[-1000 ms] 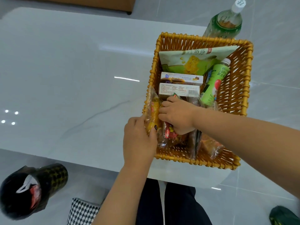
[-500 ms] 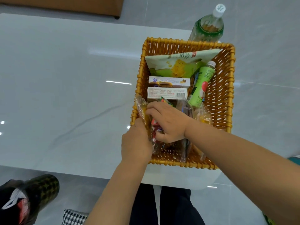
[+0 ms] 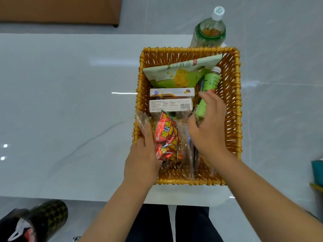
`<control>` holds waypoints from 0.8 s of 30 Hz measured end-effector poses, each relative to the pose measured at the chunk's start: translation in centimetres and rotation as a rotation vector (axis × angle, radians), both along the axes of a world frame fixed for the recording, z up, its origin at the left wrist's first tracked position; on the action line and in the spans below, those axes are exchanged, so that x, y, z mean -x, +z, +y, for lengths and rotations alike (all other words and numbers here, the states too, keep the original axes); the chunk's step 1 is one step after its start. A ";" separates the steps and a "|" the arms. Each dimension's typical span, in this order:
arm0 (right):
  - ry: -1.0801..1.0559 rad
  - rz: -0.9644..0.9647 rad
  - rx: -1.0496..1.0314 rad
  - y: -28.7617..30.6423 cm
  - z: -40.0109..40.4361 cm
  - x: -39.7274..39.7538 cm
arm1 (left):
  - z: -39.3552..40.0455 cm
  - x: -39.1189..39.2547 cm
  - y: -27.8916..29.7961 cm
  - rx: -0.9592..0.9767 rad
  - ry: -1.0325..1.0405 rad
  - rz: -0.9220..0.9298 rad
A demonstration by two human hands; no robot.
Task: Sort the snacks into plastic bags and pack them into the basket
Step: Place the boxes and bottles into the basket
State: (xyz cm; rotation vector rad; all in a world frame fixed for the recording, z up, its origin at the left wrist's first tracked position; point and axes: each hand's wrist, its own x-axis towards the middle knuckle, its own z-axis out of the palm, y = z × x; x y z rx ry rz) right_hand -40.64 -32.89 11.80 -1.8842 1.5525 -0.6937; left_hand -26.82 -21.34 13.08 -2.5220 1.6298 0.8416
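A woven yellow basket (image 3: 234,105) stands at the near edge of the white table (image 3: 70,110). In it are a green corn snack bag (image 3: 181,72), two flat boxes (image 3: 172,92) (image 3: 170,105), a small green juice bottle (image 3: 210,84) and, at the front, a clear plastic bag of red snack packs (image 3: 166,135). My left hand (image 3: 141,159) presses with straight fingers on the bag's left side, by the basket's left wall. My right hand (image 3: 208,128) is over the basket's right half with loosely curved fingers, covering the bottle's lower end. More clear-bagged snacks lie under it, mostly hidden.
A large green tea bottle (image 3: 209,30) stands upright just behind the basket. A black patterned object (image 3: 35,222) lies on the floor at lower left. A teal object (image 3: 317,170) shows at the right edge. Brown furniture (image 3: 57,9) is beyond the table.
My right hand has come off the red snack bag and moved right, over the juice bottle. My left hand has slid along the bag's left side. The red packs are now uncovered.
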 end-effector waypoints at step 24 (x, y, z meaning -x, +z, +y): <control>0.339 0.340 -0.432 -2.3 -10.7 -1.2 | -14.6 -5.0 2.1 0.104 -0.155 -0.100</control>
